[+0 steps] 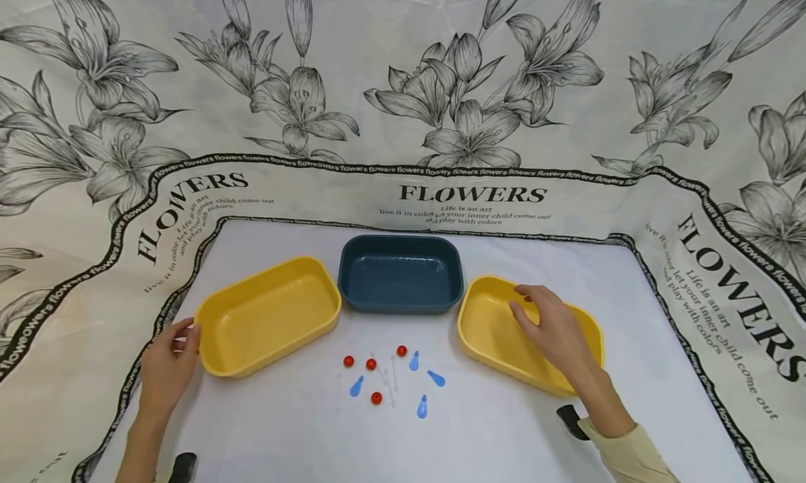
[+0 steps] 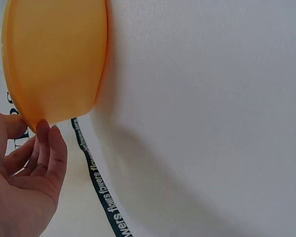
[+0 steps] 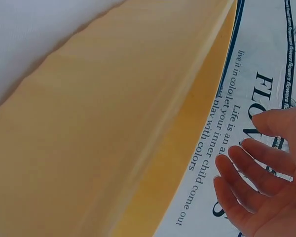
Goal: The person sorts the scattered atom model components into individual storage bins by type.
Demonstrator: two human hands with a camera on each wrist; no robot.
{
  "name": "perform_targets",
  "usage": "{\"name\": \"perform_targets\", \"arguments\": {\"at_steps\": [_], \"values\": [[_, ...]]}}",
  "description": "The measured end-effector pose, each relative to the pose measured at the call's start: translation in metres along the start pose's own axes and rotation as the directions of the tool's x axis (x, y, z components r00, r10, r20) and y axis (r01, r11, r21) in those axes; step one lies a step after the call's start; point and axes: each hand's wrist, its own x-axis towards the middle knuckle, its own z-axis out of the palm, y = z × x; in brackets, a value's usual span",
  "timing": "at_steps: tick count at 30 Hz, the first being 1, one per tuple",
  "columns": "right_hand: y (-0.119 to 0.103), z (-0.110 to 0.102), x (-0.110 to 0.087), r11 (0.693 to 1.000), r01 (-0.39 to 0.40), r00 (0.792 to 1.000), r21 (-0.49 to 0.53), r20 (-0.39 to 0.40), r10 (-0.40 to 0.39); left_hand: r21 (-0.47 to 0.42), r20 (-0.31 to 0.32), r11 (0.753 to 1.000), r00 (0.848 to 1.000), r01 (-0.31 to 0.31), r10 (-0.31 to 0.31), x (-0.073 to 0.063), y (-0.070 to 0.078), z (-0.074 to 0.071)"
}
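Note:
My left hand (image 1: pixel 168 371) pinches the outer end of the left yellow tray (image 1: pixel 271 318); in the left wrist view its thumb and fingertips meet at the rim of that tray (image 2: pixel 64 64). Over the right yellow tray (image 1: pixel 488 322) hovers my right hand (image 1: pixel 557 329), fingers loosely bent and spread with nothing between them. The right wrist view shows this hand (image 3: pixel 261 177) apart from the yellow wall (image 3: pixel 103 113). Between the trays lie several red beads (image 1: pixel 376 398), several blue drop-shaped pieces (image 1: pixel 422 407) and thin clear sticks (image 1: pixel 394 373).
A dark blue tray (image 1: pixel 401 280) stands at the back, between the two yellow ones. Everything rests on a white tabletop (image 1: pixel 302 441). A flower-printed cloth (image 1: pixel 334 189) with a black lettered border surrounds the far side and both flanks.

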Motion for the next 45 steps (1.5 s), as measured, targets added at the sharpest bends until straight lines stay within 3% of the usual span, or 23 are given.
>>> {"name": "perform_targets", "arguments": {"at_steps": [4, 9, 16, 25, 29, 36, 38, 45], "values": [[-0.005, 0.006, 0.000, 1.000, 0.021, 1.000, -0.002, 0.005, -0.021, -0.035, 0.046, 0.994, 0.993, 0.106, -0.105, -0.002, 0.003, -0.001], [-0.009, 0.017, 0.001, 0.999, 0.051, 0.999, 0.007, 0.001, -0.051, -0.092, 0.082, 0.969, 0.971, 0.231, -0.223, -0.002, 0.004, 0.000], [-0.021, 0.028, 0.003, 0.997, 0.063, 0.998, 0.047, 0.025, -0.065, -0.225, 0.092, 0.922, 0.949, 0.316, -0.303, 0.000, 0.004, 0.001], [-0.038, 0.037, 0.004, 0.996, 0.052, 0.996, 0.067, 0.067, -0.057, -0.296, 0.149, 0.852, 0.901, 0.433, -0.406, 0.003, 0.008, 0.002], [-0.045, 0.042, 0.005, 0.995, 0.052, 0.995, 0.080, 0.078, -0.058, -0.336, 0.175, 0.809, 0.876, 0.482, -0.449, 0.005, 0.009, 0.002], [-0.054, 0.051, 0.006, 0.984, 0.138, 0.989, 0.112, 0.039, -0.143, -0.455, 0.213, 0.686, 0.818, 0.568, -0.535, 0.007, 0.009, 0.004], [-0.057, 0.055, 0.007, 0.978, 0.166, 0.985, 0.123, 0.031, -0.171, -0.468, 0.216, 0.668, 0.808, 0.579, -0.549, 0.008, 0.009, 0.004], [-0.069, 0.065, 0.008, 0.963, 0.215, 0.974, 0.161, 0.034, -0.223, -0.506, 0.221, 0.634, 0.799, 0.585, -0.560, 0.010, 0.009, 0.005]]}}
